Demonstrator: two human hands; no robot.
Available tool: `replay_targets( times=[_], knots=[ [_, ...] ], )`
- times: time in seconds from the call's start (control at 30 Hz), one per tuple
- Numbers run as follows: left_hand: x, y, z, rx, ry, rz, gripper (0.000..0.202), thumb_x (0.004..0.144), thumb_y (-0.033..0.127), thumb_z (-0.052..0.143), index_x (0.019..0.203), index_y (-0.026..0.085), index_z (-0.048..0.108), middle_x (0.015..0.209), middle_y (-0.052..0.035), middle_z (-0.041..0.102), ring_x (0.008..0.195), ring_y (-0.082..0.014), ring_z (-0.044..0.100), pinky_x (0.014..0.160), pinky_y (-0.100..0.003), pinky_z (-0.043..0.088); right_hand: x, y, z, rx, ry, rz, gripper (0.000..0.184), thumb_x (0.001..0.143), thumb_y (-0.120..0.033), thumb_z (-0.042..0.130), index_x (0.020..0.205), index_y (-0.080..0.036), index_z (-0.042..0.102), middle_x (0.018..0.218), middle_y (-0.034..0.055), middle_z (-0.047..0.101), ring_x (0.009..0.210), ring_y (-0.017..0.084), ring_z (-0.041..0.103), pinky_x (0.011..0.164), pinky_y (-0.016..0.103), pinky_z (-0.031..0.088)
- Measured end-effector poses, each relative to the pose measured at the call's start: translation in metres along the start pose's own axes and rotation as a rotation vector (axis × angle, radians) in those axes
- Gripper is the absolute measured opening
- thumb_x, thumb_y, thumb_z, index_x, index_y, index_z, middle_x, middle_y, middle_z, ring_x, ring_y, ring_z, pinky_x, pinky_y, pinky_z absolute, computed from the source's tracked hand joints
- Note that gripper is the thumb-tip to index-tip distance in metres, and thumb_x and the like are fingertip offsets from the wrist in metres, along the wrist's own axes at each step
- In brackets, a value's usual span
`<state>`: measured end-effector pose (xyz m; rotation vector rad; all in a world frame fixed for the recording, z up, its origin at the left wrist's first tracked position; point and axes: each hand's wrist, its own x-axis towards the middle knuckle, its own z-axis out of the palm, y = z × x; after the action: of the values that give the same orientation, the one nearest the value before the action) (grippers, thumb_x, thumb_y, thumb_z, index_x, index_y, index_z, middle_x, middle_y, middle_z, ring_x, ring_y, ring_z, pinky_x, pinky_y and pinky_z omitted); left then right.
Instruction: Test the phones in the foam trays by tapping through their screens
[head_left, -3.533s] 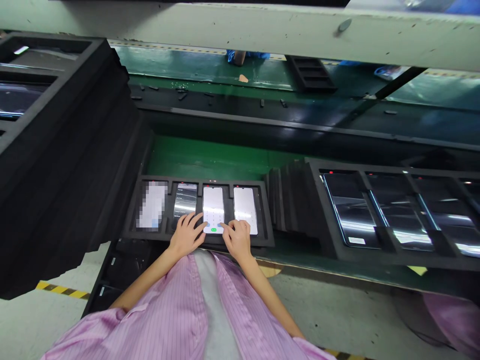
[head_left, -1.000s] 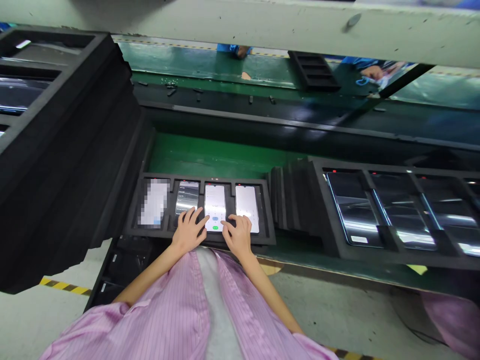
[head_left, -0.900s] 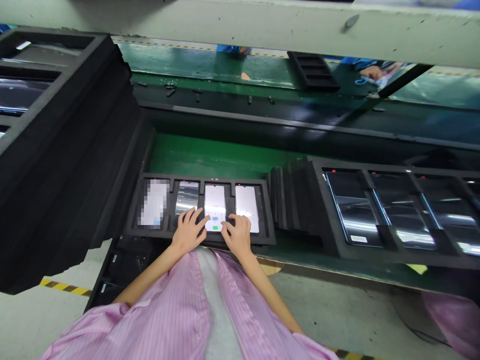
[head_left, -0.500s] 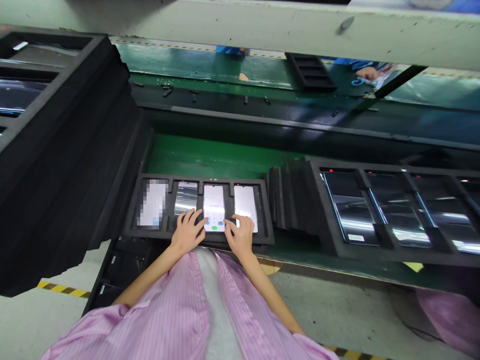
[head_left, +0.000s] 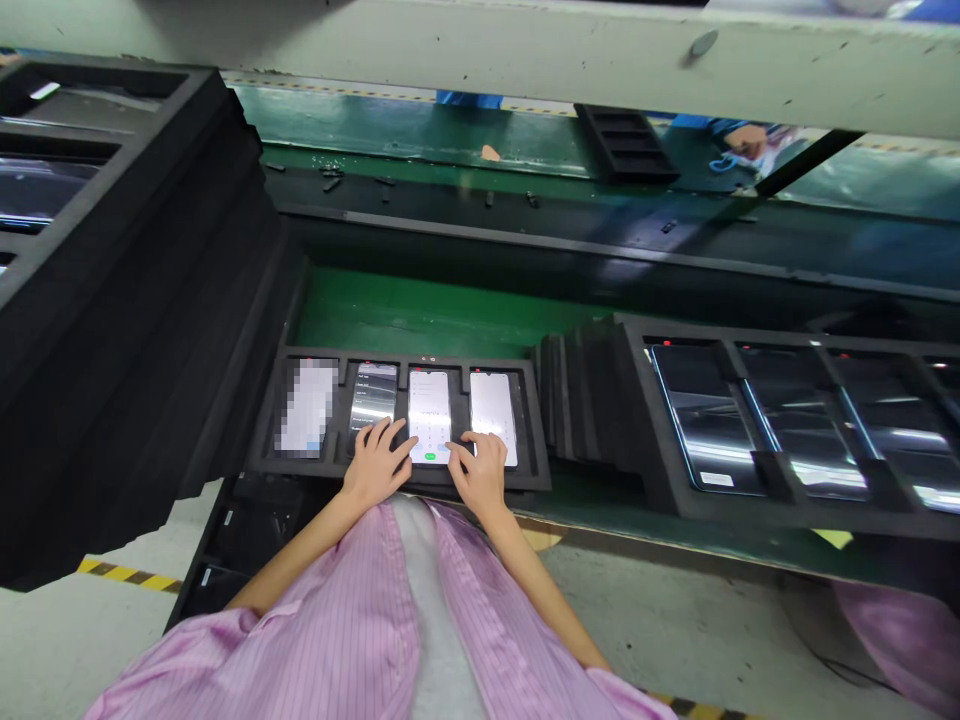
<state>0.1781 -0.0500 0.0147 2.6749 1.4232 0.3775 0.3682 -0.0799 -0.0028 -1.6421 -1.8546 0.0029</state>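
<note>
A black foam tray (head_left: 396, 478) lies in front of me on the green bench and holds several lit phones side by side. My left hand (head_left: 377, 464) rests with spread fingers on the lower end of the second phone (head_left: 373, 396), its thumb reaching the third phone (head_left: 429, 412). My right hand (head_left: 478, 472) lies with fingers apart over the bottom of the fourth phone (head_left: 493, 403), its forefinger touching the third phone's lower right corner. Neither hand holds anything.
A tall stack of black foam trays (head_left: 127, 300) rises at my left. Another stack (head_left: 780, 420) at the right carries dark phones on top. A dark conveyor (head_left: 600, 250) runs behind. Other people's blue sleeves (head_left: 739, 140) show beyond it.
The hands have stayed on the phones. The right forefinger has shifted slightly on the third phone's lower edge, and that screen's content has changed a little.
</note>
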Motion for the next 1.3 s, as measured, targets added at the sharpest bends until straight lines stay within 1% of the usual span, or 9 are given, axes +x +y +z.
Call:
replay_targets(
  times=[0.23,0.4,0.5,0.6,0.7,0.83,1.0,1.17,1.3],
  knots=[
    [0.0,-0.001,0.0,-0.002,-0.01,0.028,0.028,0.083,0.026,0.046,0.103,0.029,0.065,0.125,-0.0065,0.054,0.119,-0.0274,0.042,0.094,-0.047,0.034,-0.003,0.005,-0.002,-0.002,0.021,0.016,0.027,0.085,-0.018,0.041,0.089,-0.023,0.068,0.087,0.0051,0.054,0.086,0.018,0.047,0.091,0.04,0.033],
    [-0.001,0.0,-0.002,-0.02,0.0,0.052,0.029,0.084,0.026,0.045,0.107,0.025,0.063,0.124,-0.0093,0.055,0.117,-0.0275,0.044,0.093,-0.046,0.034,-0.012,0.037,-0.02,-0.081,0.116,0.058,0.034,0.088,-0.019,0.033,0.096,-0.022,0.065,0.083,0.0048,0.054,0.082,0.018,0.048,0.087,0.039,0.033],
    [0.005,0.009,-0.003,-0.034,-0.003,0.101,0.03,0.085,0.026,0.043,0.108,0.025,0.062,0.122,-0.0095,0.056,0.119,-0.027,0.043,0.093,-0.044,0.035,-0.019,0.057,-0.033,-0.108,0.097,0.127,0.036,0.089,-0.019,0.03,0.097,-0.021,0.065,0.079,0.0053,0.054,0.077,0.018,0.047,0.079,0.036,0.034],
    [0.019,0.028,0.002,-0.059,-0.033,0.21,0.03,0.086,0.028,0.042,0.11,0.024,0.06,0.124,-0.009,0.055,0.12,-0.0259,0.041,0.095,-0.043,0.034,-0.025,0.066,-0.04,-0.112,0.06,0.192,0.037,0.089,-0.019,0.03,0.097,-0.02,0.066,0.078,0.0059,0.053,0.073,0.018,0.045,0.071,0.033,0.033],
    [0.036,0.048,0.012,-0.094,-0.061,0.303,0.033,0.086,0.032,0.043,0.114,0.023,0.058,0.127,-0.0099,0.052,0.122,-0.0262,0.04,0.097,-0.043,0.032,-0.028,0.066,-0.04,-0.132,0.04,0.201,0.036,0.089,-0.019,0.031,0.096,-0.02,0.067,0.078,0.006,0.053,0.072,0.018,0.044,0.069,0.033,0.032],
    [0.049,0.062,0.024,-0.099,-0.067,0.319,0.039,0.085,0.041,0.045,0.117,0.022,0.056,0.131,-0.0116,0.049,0.123,-0.0289,0.039,0.097,-0.045,0.032,-0.03,0.063,-0.039,-0.168,0.021,0.198,0.036,0.089,-0.019,0.032,0.095,-0.021,0.067,0.078,0.0058,0.053,0.072,0.018,0.044,0.068,0.032,0.032],
    [0.049,0.062,0.027,-0.073,-0.094,0.311,0.038,0.085,0.041,0.043,0.114,0.022,0.059,0.132,-0.0116,0.048,0.123,-0.0306,0.038,0.095,-0.046,0.033,-0.031,0.064,-0.041,-0.186,0.03,0.189,0.033,0.089,-0.019,0.035,0.095,-0.02,0.068,0.079,0.0054,0.052,0.075,0.018,0.043,0.07,0.032,0.031],
    [0.048,0.063,0.025,-0.054,-0.078,0.304,0.041,0.084,0.04,0.045,0.121,0.024,0.054,0.134,-0.0116,0.047,0.122,-0.031,0.039,0.094,-0.047,0.033,-0.03,0.063,-0.043,-0.236,-0.021,0.192,0.032,0.088,-0.02,0.037,0.093,-0.021,0.068,0.084,0.0059,0.052,0.08,0.018,0.043,0.076,0.034,0.031],
    [0.048,0.063,0.025,-0.043,-0.08,0.293,0.041,0.085,0.04,0.045,0.122,0.025,0.054,0.134,-0.0115,0.046,0.122,-0.0309,0.039,0.093,-0.046,0.034,-0.028,0.06,-0.042,-0.251,-0.002,0.192,0.031,0.088,-0.02,0.038,0.092,-0.02,0.068,0.09,0.0075,0.052,0.086,0.019,0.043,0.082,0.036,0.031]
  ],
)
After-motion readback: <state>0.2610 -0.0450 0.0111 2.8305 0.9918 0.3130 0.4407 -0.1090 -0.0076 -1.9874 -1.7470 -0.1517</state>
